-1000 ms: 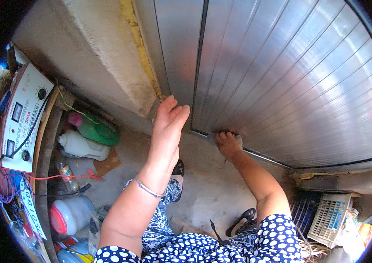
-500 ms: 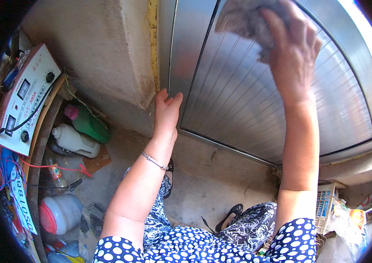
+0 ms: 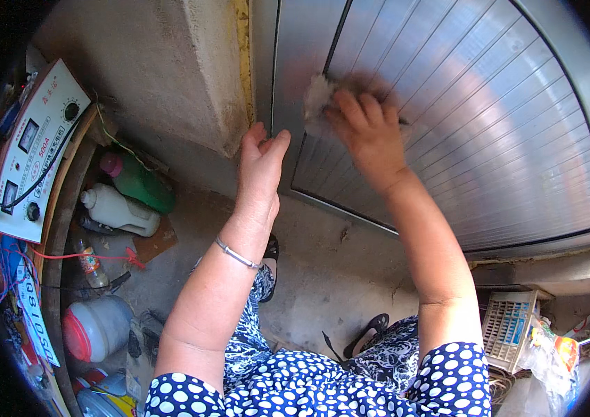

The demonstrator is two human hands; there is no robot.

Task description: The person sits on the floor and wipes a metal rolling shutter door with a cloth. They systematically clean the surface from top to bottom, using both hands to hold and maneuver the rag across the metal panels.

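A greyish cloth [image 3: 318, 103] was positioned against the ribbed metal door panel [image 3: 503, 139], at the lower end of the visible part of the dark seam [image 3: 341, 29]. It was grasped by the right hand [image 3: 373, 142], bunched beneath the curled fingers, with a pale fold left protruding on the left side; its outline was partly blurred. The left hand [image 3: 260, 163] was raised near the yellow strip [image 3: 243, 69] beside the door frame, thumb and fingers parted; whether an edge was gripped could not be determined. The cloth was judged to be light, soft and not fragile, and best held gathered in the middle under spread fingertips, so that loose corners would not be caught on the ribs. The panel was judged to be stiff and smooth, possibly slippery, and better steadied at its edge than on its face.
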